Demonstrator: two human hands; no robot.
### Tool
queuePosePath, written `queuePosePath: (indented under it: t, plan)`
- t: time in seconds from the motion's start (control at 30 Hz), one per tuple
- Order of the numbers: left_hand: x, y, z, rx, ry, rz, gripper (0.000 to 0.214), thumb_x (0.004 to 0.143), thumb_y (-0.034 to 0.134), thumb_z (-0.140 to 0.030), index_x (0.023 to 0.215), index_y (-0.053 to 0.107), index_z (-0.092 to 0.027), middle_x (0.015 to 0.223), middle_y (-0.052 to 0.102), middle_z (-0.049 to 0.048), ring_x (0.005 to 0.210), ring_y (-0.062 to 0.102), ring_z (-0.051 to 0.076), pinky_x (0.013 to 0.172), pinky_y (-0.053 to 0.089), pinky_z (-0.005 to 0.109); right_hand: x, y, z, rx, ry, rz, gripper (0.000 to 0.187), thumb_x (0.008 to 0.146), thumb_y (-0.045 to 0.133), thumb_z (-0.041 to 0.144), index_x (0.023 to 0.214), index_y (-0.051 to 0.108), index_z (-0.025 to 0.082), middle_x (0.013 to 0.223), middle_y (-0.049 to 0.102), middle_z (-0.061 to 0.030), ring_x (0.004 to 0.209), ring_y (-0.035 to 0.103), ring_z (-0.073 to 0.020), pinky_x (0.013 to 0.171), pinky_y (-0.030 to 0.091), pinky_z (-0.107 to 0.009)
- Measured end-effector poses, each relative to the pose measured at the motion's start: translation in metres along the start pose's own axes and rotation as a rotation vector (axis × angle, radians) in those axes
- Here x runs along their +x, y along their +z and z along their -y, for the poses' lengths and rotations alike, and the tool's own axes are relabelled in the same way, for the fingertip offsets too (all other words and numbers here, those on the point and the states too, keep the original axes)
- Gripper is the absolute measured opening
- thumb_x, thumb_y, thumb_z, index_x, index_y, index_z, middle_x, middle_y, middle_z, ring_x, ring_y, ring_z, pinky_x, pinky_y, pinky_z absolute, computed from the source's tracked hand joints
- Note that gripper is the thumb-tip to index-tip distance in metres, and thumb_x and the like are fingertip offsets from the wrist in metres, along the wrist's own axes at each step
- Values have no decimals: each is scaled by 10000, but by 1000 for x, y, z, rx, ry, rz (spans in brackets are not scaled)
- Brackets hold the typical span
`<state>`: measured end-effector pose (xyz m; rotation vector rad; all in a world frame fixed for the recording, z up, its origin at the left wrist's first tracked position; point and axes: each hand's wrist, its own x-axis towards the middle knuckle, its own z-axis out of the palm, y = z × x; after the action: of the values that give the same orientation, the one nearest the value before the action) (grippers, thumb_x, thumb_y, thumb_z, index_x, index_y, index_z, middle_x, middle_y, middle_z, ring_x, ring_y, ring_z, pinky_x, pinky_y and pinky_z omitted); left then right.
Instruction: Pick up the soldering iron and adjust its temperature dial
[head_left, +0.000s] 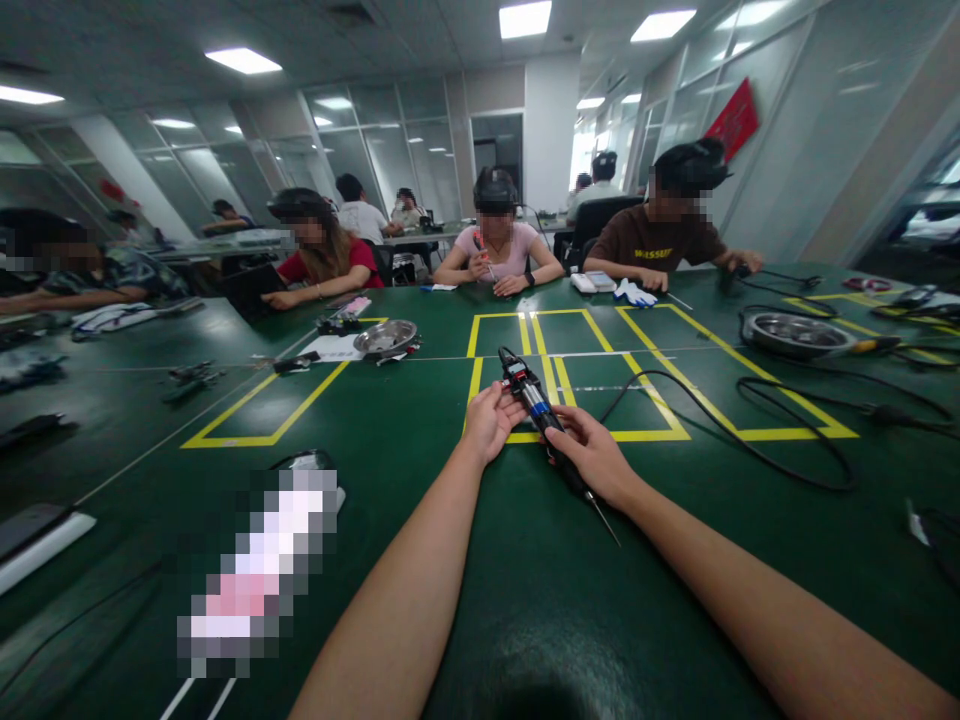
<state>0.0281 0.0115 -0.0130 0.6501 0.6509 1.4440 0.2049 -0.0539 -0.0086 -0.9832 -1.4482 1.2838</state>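
A long electric screwdriver [538, 408], black with silver and blue bands and a red patch, is held slantwise over the green table. My right hand [592, 450] is closed around its lower body. From that end a thin metal bit [602, 518] points down toward me. At the far end, my left hand [491, 420] has its palm turned up and its fingers against the tool's side near the red patch. Part of the tool's grip is hidden behind my right fingers. A black cable [697, 395] curves over the table beside my right hand.
Yellow tape [622, 436] marks rectangles on the table [555, 620]. A metal dish [386, 338] lies left, another round metal dish [799, 335] right among cables. A phone-like blurred object [262, 560] lies near left. White gloves [634, 293] lie far across; several people sit around.
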Motion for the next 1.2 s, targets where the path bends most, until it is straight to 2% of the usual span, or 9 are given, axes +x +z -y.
queuePosePath:
  t: [0.07, 0.17, 0.23, 0.33, 0.47, 0.57, 0.77, 0.97, 1.2]
  plan:
    - [0, 0, -1, -1, 7, -10, 184, 948, 492, -269, 1011, 563, -111, 958, 715, 194, 864, 720, 269, 874, 526, 490, 0, -1, 0, 4, -11, -35, 489, 834, 660, 431, 1270, 557, 237, 1097, 667, -68, 877, 643, -203, 734, 542, -352]
    - [1, -1, -1, -9, 12, -30, 183, 945, 498, -269, 1009, 563, -111, 971, 713, 199, 870, 719, 277, 865, 528, 497, 0, -4, 4, 134, -12, 3, 483, 863, 626, 401, 1328, 542, 299, 1149, 667, -41, 879, 648, -196, 776, 523, -360]
    - [1, -1, -1, -14, 9, -35, 183, 944, 499, -267, 1011, 565, -109, 976, 712, 202, 880, 718, 279, 871, 525, 503, 0, -6, 9, 265, -19, 57, 479, 865, 624, 363, 1337, 547, 325, 1266, 633, -32, 1005, 638, -215, 829, 511, -366]
    - [1, -1, -2, -16, -2, -33, 191, 946, 493, -263, 1016, 573, -105, 960, 712, 199, 866, 719, 272, 873, 524, 501, -1, -6, 15, 360, -23, 150, 428, 845, 647, 316, 1271, 620, 297, 1343, 604, -36, 1226, 545, -246, 961, 454, -384]
    - [0, 1, -3, -23, 4, -45, 176, 943, 496, -258, 995, 576, -109, 913, 717, 178, 815, 721, 262, 842, 539, 483, -2, -7, 17, 333, -10, 244, 407, 831, 668, 329, 1234, 661, 272, 1309, 638, -58, 1288, 504, -256, 1068, 357, -428]
    - [-2, 2, -4, -23, -4, -58, 171, 945, 490, -257, 987, 572, -114, 894, 718, 171, 800, 720, 253, 829, 547, 465, -3, -8, 18, 255, -12, 313, 417, 838, 666, 334, 1252, 656, 284, 1297, 647, -49, 1295, 501, -236, 1101, 310, -411]
    - [-3, 3, -4, 6, -2, -54, 182, 943, 502, -264, 1003, 579, -110, 932, 717, 180, 847, 719, 259, 850, 541, 468, -5, -12, 24, 80, -14, 364, 501, 820, 686, 359, 1311, 615, 291, 1263, 660, -43, 1157, 575, -233, 1023, 379, -412]
    - [-3, 2, -4, 20, -9, -59, 210, 953, 488, -287, 1024, 580, -112, 942, 714, 188, 887, 715, 273, 866, 532, 488, -4, -12, 20, 124, -9, 335, 493, 803, 707, 357, 1285, 634, 283, 1185, 689, -46, 1095, 586, -219, 984, 394, -380]
    - [-3, 3, -3, 18, -24, -62, 232, 958, 477, -293, 1051, 566, -99, 932, 710, 200, 865, 718, 269, 858, 534, 488, -4, -12, 18, 171, 52, 278, 316, 805, 706, 416, 1065, 742, 240, 1085, 718, -54, 977, 604, -209, 896, 424, -353]
